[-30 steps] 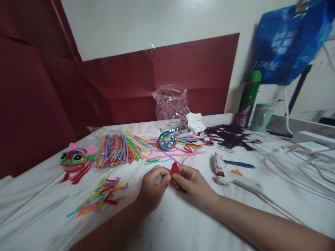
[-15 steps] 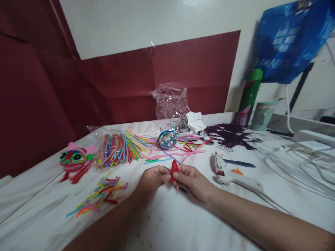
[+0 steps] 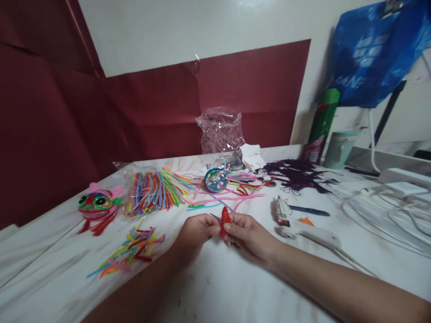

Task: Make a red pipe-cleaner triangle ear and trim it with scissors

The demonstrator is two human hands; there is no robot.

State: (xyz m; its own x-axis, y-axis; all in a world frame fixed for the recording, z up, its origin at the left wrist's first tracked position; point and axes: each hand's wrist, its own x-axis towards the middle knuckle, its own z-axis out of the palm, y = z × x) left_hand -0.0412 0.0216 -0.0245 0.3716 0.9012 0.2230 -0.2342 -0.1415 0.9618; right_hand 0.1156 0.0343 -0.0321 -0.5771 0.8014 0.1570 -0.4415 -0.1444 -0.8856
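Note:
Above the table's front middle, my two hands meet at a cone of wound red pipe cleaner [image 3: 225, 221]. The thumb and fingers of my right hand [image 3: 247, 231] pinch it from the right. My left hand [image 3: 200, 229] is closed, its thumb and fingertips at the cone's left edge; what they pinch is mostly hidden. A thin dark pointed blade tip [image 3: 215, 217] sticks out left from behind the cone, and the rest of that tool is covered by my right hand. Beyond the hands lies a clear ball [image 3: 216, 180] with coloured dots and a blue rim.
Left stand a pink pipe-cleaner animal head [image 3: 97, 205], a bag of pipe cleaners [image 3: 151, 193] and cut pieces [image 3: 131, 251]. Right lie a white glue gun [image 3: 313, 235], a dark blue stick-like tool [image 3: 310, 211], purple yarn [image 3: 292, 175] and cables. A green cup [image 3: 340, 150] stands behind.
Both hands stay at the red cone with almost no movement. The whole view has shifted very slightly, and slightly more of the dark tip shows.

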